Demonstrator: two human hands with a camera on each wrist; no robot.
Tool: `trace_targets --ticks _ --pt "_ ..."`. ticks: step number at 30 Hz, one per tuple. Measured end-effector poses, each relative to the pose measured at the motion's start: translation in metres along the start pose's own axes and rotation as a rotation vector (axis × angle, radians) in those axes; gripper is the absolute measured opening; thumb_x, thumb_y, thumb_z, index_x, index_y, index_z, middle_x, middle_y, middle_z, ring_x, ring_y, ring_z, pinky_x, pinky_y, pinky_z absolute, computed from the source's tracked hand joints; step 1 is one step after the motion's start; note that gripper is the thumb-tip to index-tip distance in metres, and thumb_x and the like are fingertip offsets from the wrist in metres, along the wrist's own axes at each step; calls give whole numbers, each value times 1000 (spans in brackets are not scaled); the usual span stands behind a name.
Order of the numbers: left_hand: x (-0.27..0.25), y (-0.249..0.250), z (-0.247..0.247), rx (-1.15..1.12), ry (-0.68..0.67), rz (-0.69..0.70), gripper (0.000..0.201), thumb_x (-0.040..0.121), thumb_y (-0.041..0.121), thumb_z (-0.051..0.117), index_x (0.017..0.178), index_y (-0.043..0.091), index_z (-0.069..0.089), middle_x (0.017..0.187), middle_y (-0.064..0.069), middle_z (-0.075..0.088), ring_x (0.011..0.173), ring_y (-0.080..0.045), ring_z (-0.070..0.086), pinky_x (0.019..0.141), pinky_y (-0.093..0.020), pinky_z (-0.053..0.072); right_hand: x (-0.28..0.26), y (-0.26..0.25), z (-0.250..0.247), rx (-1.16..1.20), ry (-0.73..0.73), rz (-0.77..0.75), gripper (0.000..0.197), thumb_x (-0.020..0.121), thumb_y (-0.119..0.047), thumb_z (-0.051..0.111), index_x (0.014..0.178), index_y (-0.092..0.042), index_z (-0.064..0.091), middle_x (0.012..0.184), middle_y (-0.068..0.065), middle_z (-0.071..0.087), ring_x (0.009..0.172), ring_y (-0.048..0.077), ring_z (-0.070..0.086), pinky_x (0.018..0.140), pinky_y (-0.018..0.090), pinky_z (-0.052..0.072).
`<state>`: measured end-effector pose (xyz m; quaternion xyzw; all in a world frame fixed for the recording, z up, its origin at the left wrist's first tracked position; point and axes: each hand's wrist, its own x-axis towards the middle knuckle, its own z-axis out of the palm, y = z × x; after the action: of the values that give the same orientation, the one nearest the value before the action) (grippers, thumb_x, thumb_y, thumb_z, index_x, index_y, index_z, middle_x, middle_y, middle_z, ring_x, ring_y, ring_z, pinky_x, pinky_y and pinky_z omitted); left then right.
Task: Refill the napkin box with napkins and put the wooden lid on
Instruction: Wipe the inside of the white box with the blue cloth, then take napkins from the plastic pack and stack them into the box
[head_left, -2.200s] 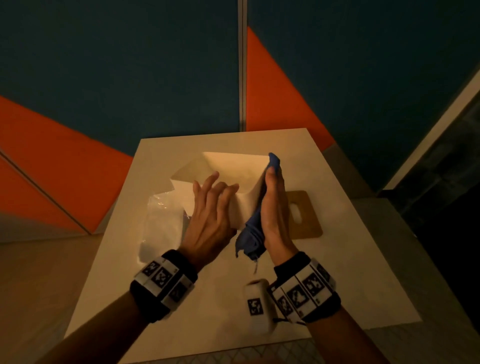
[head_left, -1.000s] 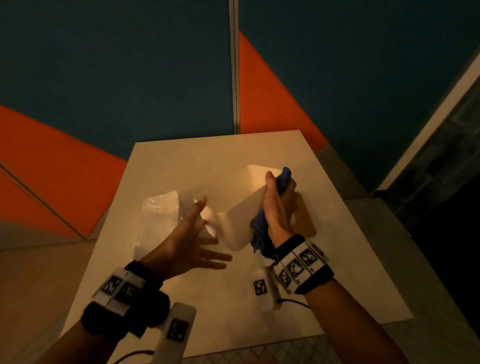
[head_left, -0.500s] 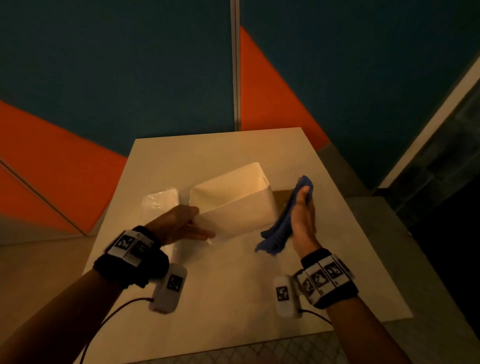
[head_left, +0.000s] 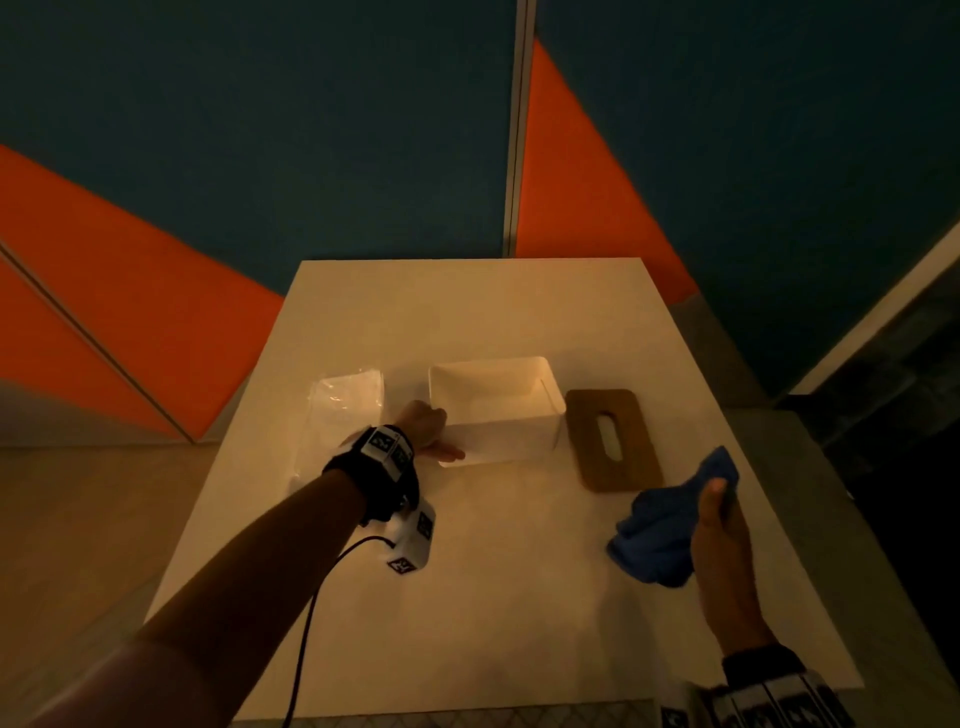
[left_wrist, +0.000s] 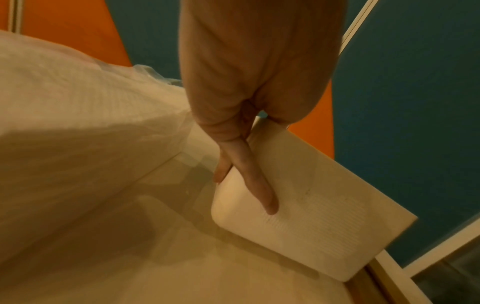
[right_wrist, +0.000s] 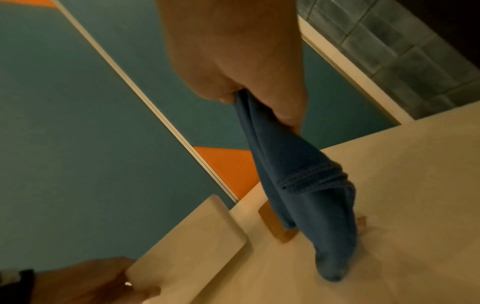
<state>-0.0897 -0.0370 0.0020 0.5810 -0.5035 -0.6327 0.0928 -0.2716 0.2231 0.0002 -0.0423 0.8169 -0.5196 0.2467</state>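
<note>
While the left hand grips the near-left corner of the open white napkin box mid-table, lid off, wooden lid flat just right of it, the right hand clutches a blue cloth.

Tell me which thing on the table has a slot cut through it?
The wooden lid, lying flat right of the open white napkin box; the wrapped napkin pack has none.

Head view looks down over both hands; wrist views look close along each hand, sharing the box.
</note>
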Motion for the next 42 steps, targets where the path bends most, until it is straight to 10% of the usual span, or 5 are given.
trace_targets --ticks 8,13,17,30,42 --pt "11 -14 3 201 90 35 24 93 13 46 111 -4 45 97 -11 57 93 -31 63 88 -37 55 -36 24 45 -321 -128 -260 79 86 -72 18 141 -21 44 112 17 64 92 32 60 85 41 47" --pt "4 -11 -4 214 77 -8 57 90 47 48 129 5 43 125 -11 56 66 -25 68 56 -31 59 -44 68 103 -741 -528 -176 65 96 -53 35 152 -30 12 161 9 12 149 29 9 120 48 14" --pt "-16 -16 -18 659 273 227 53 90 49 46 125 10 50 119 -14 63 96 -31 66 84 -39 56 -50 61 112 -1187 -662 -150 72 93 -64 22 153 -28 6 162 11 -8 148 34 -11 119 55 2" --pt "-43 -80 -83 855 479 209 39 87 43 53 117 19 55 119 -5 58 102 -27 60 81 -36 50 -78 -127 202 -1044 -877 -674 43 93 -47 48 127 -22 57 130 2 61 117 23 57 99 34 45" --pt "-51 -104 -170 140 634 375 10 87 27 61 78 24 63 76 -5 71 64 -25 67 65 -35 55 -88 -164 308 -1532 -968 -949 32 90 -22 49 117 -18 66 129 9 57 109 30 60 94 40 51"
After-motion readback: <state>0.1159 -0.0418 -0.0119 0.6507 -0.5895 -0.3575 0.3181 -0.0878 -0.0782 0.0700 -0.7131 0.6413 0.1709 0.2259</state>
